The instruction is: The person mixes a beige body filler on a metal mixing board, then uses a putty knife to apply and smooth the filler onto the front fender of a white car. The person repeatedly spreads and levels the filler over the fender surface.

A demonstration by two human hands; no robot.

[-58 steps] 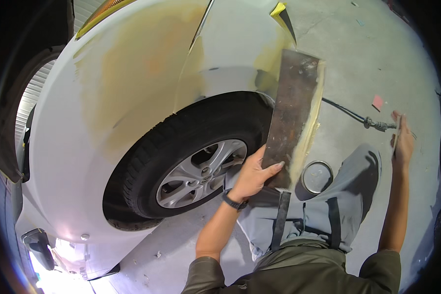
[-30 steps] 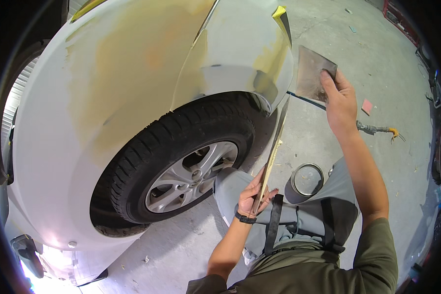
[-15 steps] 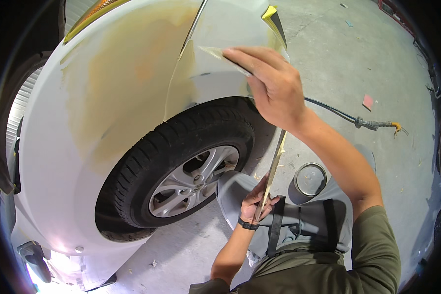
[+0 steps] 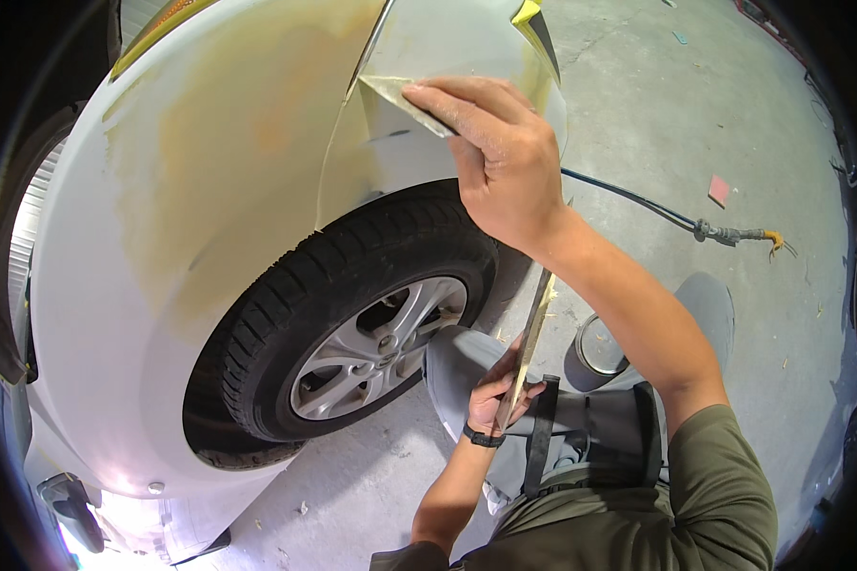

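Note:
My right hand [image 4: 512, 167] pinches a flat putty spreader [image 4: 402, 103] with pale yellow filler on it. The spreader's far corner meets the white car body panel [image 4: 86, 314] at the seam, above the wheel arch. Yellowish sanded filler [image 4: 209, 157] covers a wide patch of the panel, and a thin ridge of filler follows the seam down to the arch. Lower down, my left hand [image 4: 490, 398] grips a flat mixing board [image 4: 530, 338], seen nearly edge-on with yellow filler along it. My left wrist wears a dark band.
A black tyre [image 4: 286, 305] with a silver wheel [image 4: 381, 357] sits under the panel. An open round tin [image 4: 602, 344] stands on the floor by my knee. Farther right lie an air hose [image 4: 638, 202] with a fitting and a pink sheet [image 4: 719, 190]. Yellow masking tape [image 4: 527, 11] edges the panel.
My right hand has moved left with the putty spreader, bringing its corner to the seam. The left hand and the mixing board have stayed nearly still.

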